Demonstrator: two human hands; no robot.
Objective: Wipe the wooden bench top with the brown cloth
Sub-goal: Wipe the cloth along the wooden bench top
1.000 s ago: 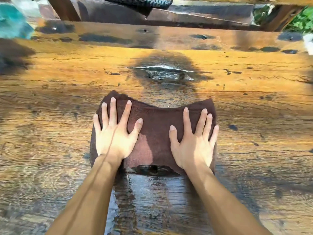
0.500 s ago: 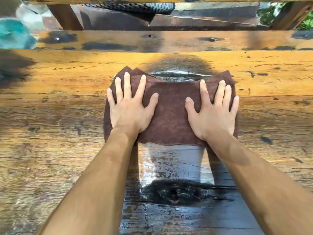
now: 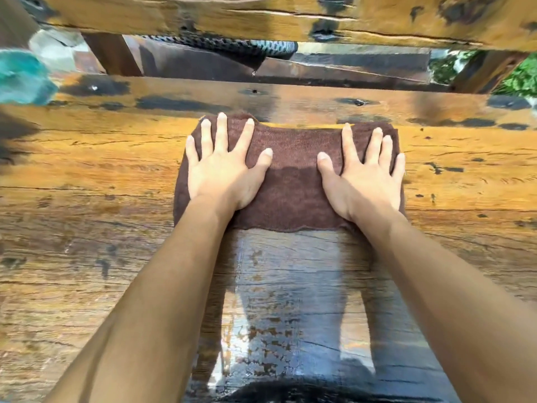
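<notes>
Weathered orange-brown wooden bench top (image 3: 87, 175) fills the head view, with a wet dark streak (image 3: 290, 301) between the forearms. On it lies a folded dark brown cloth (image 3: 293, 196), pinned flat beneath left hand (image 3: 225, 173) and right hand (image 3: 363, 181), fingers spread, near the far edge

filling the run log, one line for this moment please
hands: left, right flat on cloth | cloth: far edge of bench | trail: wet

An outdoor seating spot, perhaps a garden, was suggested: green foliage (image 3: 523, 80) was seen beyond the fingers (image 3: 377, 141), past the weathered wooden bench top (image 3: 87, 175).
</notes>
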